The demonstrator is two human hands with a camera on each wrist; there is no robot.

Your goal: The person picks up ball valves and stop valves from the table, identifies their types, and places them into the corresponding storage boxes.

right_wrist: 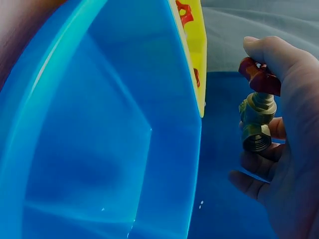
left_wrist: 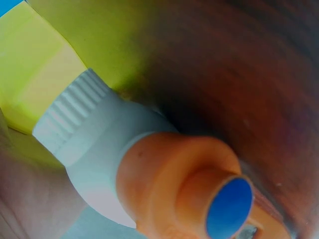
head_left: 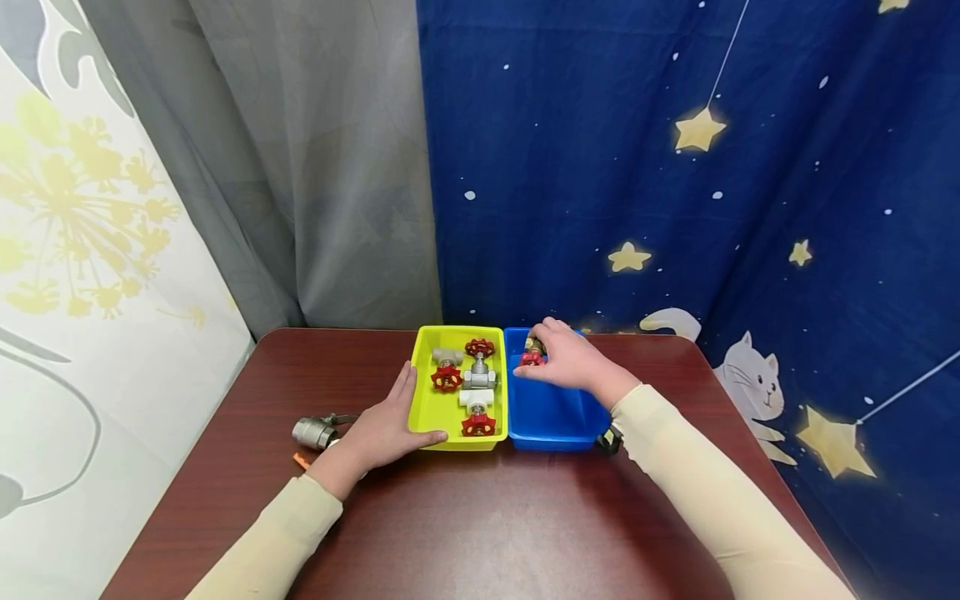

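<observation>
A dark reddish worktop (head_left: 450, 533) carries two trays set side by side, a yellow tray (head_left: 472, 445) on the left and a blue tray (head_left: 555, 412) on the right. The step in hand appears to be shifting valves between them; whether the present one is being raised or lowered cannot be told from this moment. The left hand (head_left: 384, 427) lies along the yellow tray's outer edge, its fingers straight and close together and the thumb spread over the near corner, probably to steady it. The right hand (head_left: 567, 358) reaches over the far part of the blue tray with fingers clamped on a brass valve (right_wrist: 259, 110). Three other valves, a tan one (head_left: 447, 356), a silver one (head_left: 479, 379) and a white one (head_left: 476, 400), lie in the yellow tray. If the brass one is to join them, the next move calls for carrying it leftward above the adjoining walls, then lowering it into a bare patch without knocking its neighbours. It sits between the thumb and the curled fingers: the thumb presses near its red handwheel (right_wrist: 259, 77), while the other fingertips come round behind and below the body, close to the threaded opening (right_wrist: 257, 143) at its lower end.
</observation>
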